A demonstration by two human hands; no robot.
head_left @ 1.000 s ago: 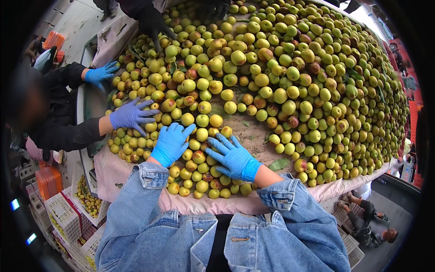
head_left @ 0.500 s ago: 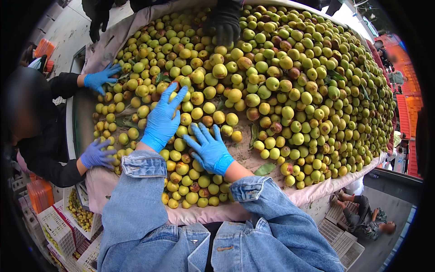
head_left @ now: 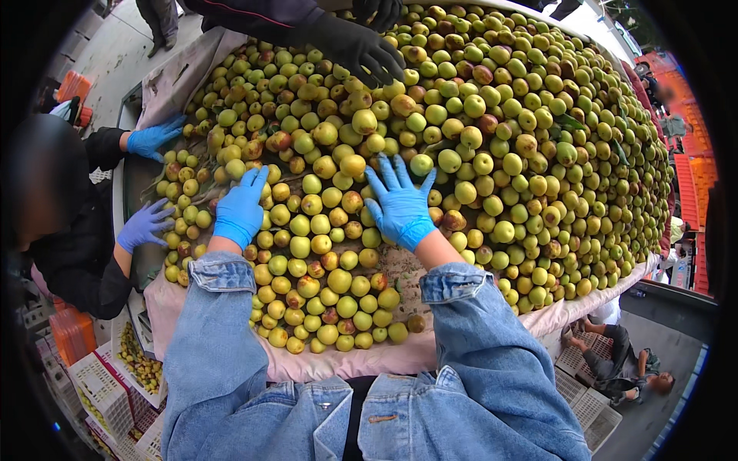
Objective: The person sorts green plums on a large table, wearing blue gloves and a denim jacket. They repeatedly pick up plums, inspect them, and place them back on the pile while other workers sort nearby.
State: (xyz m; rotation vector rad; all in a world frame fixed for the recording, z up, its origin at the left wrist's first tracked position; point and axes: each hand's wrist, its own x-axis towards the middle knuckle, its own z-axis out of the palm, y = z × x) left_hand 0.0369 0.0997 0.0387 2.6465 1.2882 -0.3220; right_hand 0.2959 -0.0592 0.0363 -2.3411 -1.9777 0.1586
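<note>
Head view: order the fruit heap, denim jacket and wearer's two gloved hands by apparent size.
1. Fruit heap
2. Denim jacket
3. Right hand and left hand: too close to rank surely.

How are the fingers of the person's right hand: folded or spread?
Spread: the right hand shows its back, and gaps separate the outstretched fingers among the yellow-green fruits.

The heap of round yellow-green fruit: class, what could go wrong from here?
Round yellow-green fruit lie close to the near edge of the pink cloth, so some might roll off. A co-worker's black-gloved hand reaches over the fruit beyond the person's blue-gloved right hand; if either moves closer, they might bump.
</note>
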